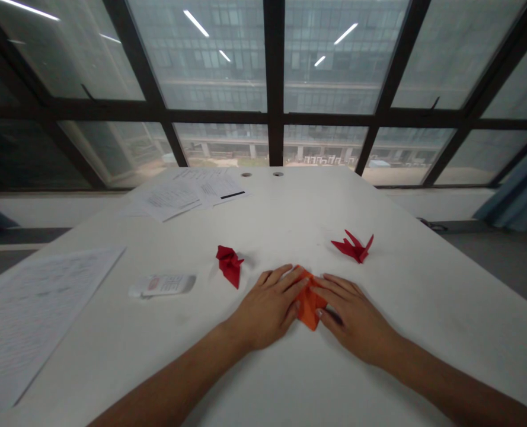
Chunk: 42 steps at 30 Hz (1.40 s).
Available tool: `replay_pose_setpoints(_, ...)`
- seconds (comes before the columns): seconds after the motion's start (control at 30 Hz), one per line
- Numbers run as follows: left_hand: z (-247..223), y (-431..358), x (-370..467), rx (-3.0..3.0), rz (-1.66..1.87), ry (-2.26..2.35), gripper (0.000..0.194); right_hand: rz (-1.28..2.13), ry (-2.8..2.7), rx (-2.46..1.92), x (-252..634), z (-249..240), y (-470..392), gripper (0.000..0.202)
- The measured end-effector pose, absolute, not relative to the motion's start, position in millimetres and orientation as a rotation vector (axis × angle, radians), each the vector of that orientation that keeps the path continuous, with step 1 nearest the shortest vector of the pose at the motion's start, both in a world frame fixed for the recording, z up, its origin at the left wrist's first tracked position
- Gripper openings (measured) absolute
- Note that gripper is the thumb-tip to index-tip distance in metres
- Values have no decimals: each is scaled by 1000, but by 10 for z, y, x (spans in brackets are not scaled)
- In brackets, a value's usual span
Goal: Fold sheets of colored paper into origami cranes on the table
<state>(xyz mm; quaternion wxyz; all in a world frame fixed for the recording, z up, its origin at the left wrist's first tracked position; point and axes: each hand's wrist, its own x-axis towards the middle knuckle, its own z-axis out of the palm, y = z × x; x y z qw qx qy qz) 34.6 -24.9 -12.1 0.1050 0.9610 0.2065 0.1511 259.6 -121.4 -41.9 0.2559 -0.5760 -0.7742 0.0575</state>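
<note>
A folded piece of orange paper (pixel 308 305) lies on the white table between my two hands. My left hand (pixel 270 305) rests on its left side, palm down, with the fingers stretched across the paper's edge. From the right, my right hand (pixel 354 314) touches the paper with extended fingers, its thumb near the lower right edge. A red folded paper figure (pixel 230 265) sits to the left, beyond my left hand. Another red paper figure with pointed tips (pixel 354 247) stands beyond my right hand.
On the white table (pixel 290 207), a white tube or packet (pixel 164 285) lies at the left. A large printed sheet (pixel 45 308) covers the near left, and several printed papers (pixel 178 193) with a black strip (pixel 232 194) lie farther back. Windows rise behind.
</note>
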Motion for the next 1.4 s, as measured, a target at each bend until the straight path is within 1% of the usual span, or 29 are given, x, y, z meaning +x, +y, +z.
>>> replay_pose_setpoints(0.07,-77,-299,374,2883,441,493,48,176,-2059,-1558,2595,-408,-1213,46)
replay_pose_setpoints(0.1,-59,-327,390,2896,432,430,44,194,-2026,-1553,2599,-401,-1210,44)
replay_pose_setpoints(0.2,-29,-390,429,2832,424,403,34,287,-1887,-1555,2631,-382,-1193,43)
replay_pose_setpoints(0.33,-22,-381,431,2713,483,462,40,382,-1740,-1572,2690,-392,-1159,58)
replay_pose_setpoints(0.43,-22,-349,422,2681,486,514,47,378,-1735,-1562,2704,-413,-1137,62)
replay_pose_setpoints(0.5,-24,-337,422,2687,477,557,46,371,-1733,-1568,2698,-417,-1129,57)
replay_pose_setpoints(0.57,-27,-330,422,2694,460,583,43,379,-1718,-1581,2688,-407,-1128,48)
replay_pose_setpoints(0.67,-33,-323,420,2691,433,602,45,400,-1708,-1581,2677,-379,-1134,35)
replay_pose_setpoints(0.77,-42,-315,417,2683,425,617,47,429,-1707,-1581,2670,-353,-1144,28)
replay_pose_setpoints(0.9,-57,-307,405,2635,464,600,46,435,-1727,-1601,2664,-336,-1150,24)
replay_pose_setpoints(1.07,-69,-284,382,2527,510,612,51,419,-1719,-1592,2669,-325,-1137,22)
replay_pose_setpoints(1.23,-64,-269,368,2428,508,630,52,444,-1678,-1562,2676,-291,-1141,13)
replay_pose_setpoints(1.4,-76,-258,358,2367,512,597,56,465,-1685,-1498,2667,-266,-1170,13)
